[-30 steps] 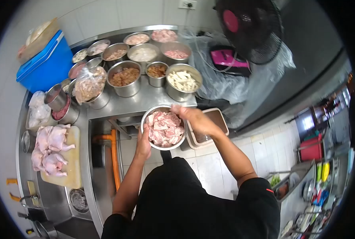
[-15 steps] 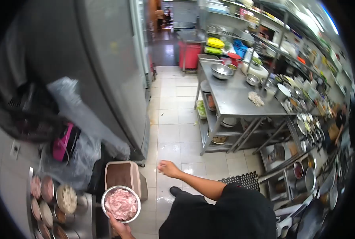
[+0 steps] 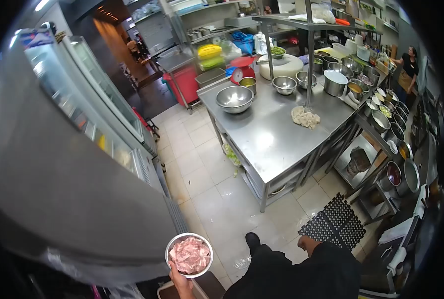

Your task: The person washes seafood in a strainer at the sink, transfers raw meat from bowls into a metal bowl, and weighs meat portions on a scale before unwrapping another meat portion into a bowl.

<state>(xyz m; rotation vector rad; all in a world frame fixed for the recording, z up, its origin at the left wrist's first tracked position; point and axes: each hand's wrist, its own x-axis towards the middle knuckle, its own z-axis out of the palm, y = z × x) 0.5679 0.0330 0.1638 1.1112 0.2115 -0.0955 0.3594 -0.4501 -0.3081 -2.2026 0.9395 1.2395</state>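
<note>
Holding one meat bowl (image 3: 211, 254), one left hand (image 3: 181, 284)

Left of the meat bowl (image 3: 210, 251) the grey fridge (image 3: 57, 174) blocks the way, but toward the left edge of the table (image 3: 269, 144) there is free passage. Above the near corner is also room; behind, the wide bowl (image 3: 234, 99) and crumpled heap (image 3: 305, 118) are obstacles.

Left grip (image 3: 181, 283) on the wall of a metal bowl (image 3: 211, 258) of raw meat (image 3: 189, 254). Right grip (image 3: 309, 244) partly hidden, near black mat (image 3: 334, 223). Steel tabletop (image 3: 277, 149) ahead: mixing bowl (image 3: 234, 100), red scale (image 3: 242, 68), crumpled cloth (image 3: 305, 117).
</note>
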